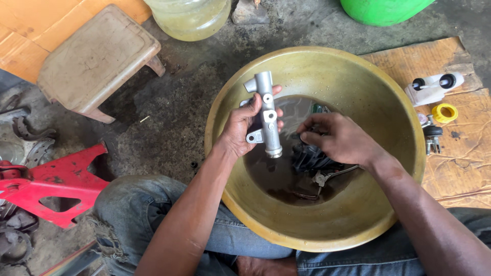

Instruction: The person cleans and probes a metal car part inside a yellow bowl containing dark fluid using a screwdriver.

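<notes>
Left hand clamping grey metal cylinder round its middle, holding it near upright over yellow basin, lower end just above dark liquid — likely so drips are falling back in. Right hand reaching into basin, fingers closing together on black rubber part at liquid surface; grip partly hidden. Small metal pieces lying beside it in liquid. Basin sitting between person's knees, keeping work close. White plastic reservoir and yellow tape roll lying aside on cardboard, dry. Stool standing well apart.
</notes>
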